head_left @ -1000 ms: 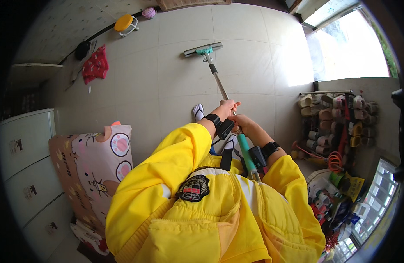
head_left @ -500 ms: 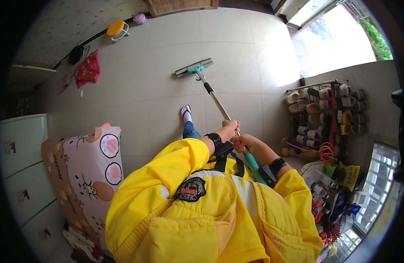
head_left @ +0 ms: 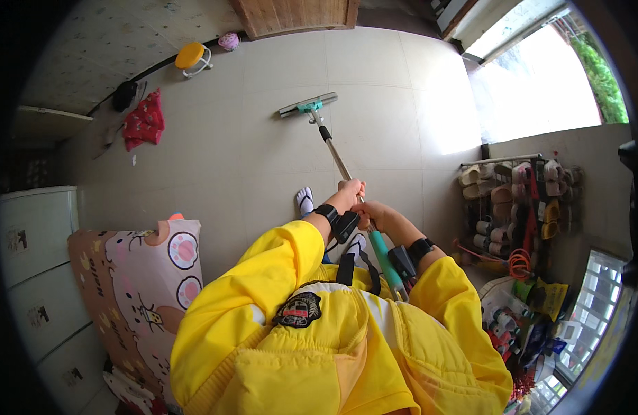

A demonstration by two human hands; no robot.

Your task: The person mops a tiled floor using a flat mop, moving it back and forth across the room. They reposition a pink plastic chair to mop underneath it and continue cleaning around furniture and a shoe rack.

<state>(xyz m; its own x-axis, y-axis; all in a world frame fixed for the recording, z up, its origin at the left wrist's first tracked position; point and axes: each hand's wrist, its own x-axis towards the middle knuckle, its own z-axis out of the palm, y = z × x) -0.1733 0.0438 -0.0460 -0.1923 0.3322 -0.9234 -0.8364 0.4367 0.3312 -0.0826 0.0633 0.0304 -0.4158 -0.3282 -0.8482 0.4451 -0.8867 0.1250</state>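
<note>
A sponge mop [head_left: 308, 105] with a teal clamp and a wide grey head lies on the tiled floor, ahead of my feet. From the head, its metal pole slants back toward my body and ends in a teal grip [head_left: 385, 254] beside my right forearm. My left hand [head_left: 349, 196] is wrapped round the pole. Just behind it, nearer my body, my right hand [head_left: 373, 214] is closed on the same pole close to the grip. Both wrists wear black straps with dark boxes. My feet in flip-flops [head_left: 305, 200] show below the hands.
At right stands a loaded shoe rack [head_left: 506, 200], with bags and bottles [head_left: 513, 311] nearer me. A cartoon-print cover [head_left: 146, 277] and white drawers [head_left: 39, 235] are at left. Far left are a yellow stool [head_left: 189, 55] and red cloth [head_left: 144, 121]. A bright doorway lies far right.
The mop head sits farther forward on the tiles. Both hands have shifted left in view, still on the pole. A second foot has come into view beneath my hands.
</note>
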